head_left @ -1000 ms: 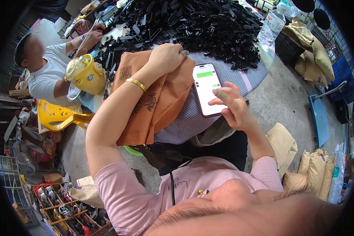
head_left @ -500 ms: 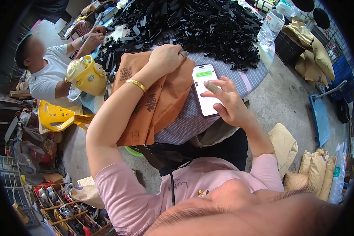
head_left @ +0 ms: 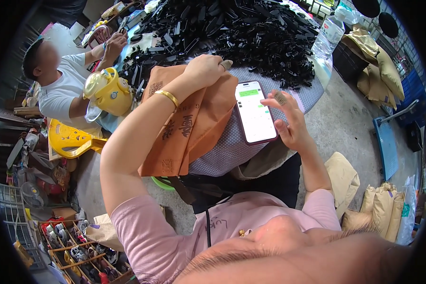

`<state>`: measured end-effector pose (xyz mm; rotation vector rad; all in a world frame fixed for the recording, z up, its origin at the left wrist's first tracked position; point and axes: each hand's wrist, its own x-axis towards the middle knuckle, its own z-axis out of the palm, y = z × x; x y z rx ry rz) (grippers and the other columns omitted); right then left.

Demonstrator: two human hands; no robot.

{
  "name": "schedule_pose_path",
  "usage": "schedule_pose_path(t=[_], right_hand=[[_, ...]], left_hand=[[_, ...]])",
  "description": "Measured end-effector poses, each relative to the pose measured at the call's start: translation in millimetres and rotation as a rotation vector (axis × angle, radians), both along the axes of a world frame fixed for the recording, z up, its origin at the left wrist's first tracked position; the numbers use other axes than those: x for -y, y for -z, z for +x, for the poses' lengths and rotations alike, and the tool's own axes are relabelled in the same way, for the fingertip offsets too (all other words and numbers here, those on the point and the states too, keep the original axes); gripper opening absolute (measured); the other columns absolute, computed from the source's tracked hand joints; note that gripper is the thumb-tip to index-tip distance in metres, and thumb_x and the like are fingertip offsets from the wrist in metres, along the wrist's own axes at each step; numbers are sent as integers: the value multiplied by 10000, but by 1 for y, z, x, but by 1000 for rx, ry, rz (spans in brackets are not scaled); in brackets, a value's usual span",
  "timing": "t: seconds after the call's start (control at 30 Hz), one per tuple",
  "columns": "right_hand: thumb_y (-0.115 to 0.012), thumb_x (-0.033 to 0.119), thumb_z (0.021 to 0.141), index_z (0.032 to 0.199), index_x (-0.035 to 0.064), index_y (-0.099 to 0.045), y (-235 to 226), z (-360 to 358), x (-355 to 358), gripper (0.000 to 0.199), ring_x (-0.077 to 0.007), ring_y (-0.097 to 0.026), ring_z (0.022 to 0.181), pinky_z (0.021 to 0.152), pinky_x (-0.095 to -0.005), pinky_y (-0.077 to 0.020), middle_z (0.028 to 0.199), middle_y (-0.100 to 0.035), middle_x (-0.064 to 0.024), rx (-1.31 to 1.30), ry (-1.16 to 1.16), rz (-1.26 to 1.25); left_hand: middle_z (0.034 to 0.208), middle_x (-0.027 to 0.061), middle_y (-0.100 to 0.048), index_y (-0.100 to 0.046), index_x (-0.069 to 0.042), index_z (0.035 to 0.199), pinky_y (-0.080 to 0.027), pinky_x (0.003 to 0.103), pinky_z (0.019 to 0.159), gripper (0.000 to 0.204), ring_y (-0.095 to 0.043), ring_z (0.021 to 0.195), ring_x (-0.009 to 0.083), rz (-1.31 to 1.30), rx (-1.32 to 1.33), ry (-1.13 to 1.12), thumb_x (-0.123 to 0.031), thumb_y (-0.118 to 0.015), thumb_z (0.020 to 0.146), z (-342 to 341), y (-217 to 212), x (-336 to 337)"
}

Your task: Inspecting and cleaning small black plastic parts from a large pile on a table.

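A phone (head_left: 254,124) lies on the dotted tablecloth (head_left: 217,152), its lit screen showing a chat with green bubbles. My right hand (head_left: 291,124) hovers at its right edge, fingers apart and holding nothing; a tan cover wraps one finger. Left of the phone spreads an orange bag (head_left: 175,137) with dark print. My left hand (head_left: 205,71) rests on the bag's far end, a gold bangle (head_left: 167,98) on the wrist. A covered fingertip shows there, but the other fingers are hidden. Just beyond it a big heap of black plastic parts (head_left: 222,28) covers the table.
At the left sits a person (head_left: 64,87) in white, hands raised over the table. A yellow bucket-like container (head_left: 110,97) stands nearby, above a yellow chair (head_left: 68,139). A clear plastic jug (head_left: 327,35), brown sacks (head_left: 381,71), a blue trolley (head_left: 385,144) and paper bags (head_left: 381,208) are at right.
My right hand has drawn back rightward from over the phone screen, and the chat shows more green bubbles. The person at left has raised their hands. My left hand stays on the bag.
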<state>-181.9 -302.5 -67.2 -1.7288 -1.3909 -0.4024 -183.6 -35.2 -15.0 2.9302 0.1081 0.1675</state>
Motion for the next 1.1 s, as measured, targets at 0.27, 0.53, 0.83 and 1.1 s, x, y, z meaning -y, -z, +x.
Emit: schedule_pose_path(t=[0.27,0.53,0.83,1.1], right_hand=[[-469,59,878,1267,9,-443,17,24,10,392,-242,-604,949,861,-344,-438,965,-647,-127,-153,90,106],[-609,5,767,1055,-18,-588,-3,52,-19,290,-259,-617,838,749,-313,-485,941,-628,-145,-66,145,19],[-671,109,714,1069,39,-593,-28,112,-91,371,-245,-543,874,733,-333,-484,960,-581,-82,327,337,-183],[-596,164,792,812,58,-643,-35,158,-130,117,-290,-603,762,658,-368,-490,791,-609,-114,288,409,-211]], left_hand=[[911,163,-650,-663,-27,898,-498,399,770,294,-619,882,315,189,-117,-9,-291,-616,777,46,-29,-2],[1088,208,-535,-484,-6,1101,-481,393,813,349,-584,933,366,239,338,163,-43,-554,761,95,10,-2],[906,228,-623,-577,1,982,-482,400,784,242,-597,906,355,40,101,143,-47,-544,747,86,6,-13],[1075,206,-554,-533,-6,1106,-439,365,877,412,-536,1002,347,-138,143,154,-75,-588,703,67,-4,-30]])
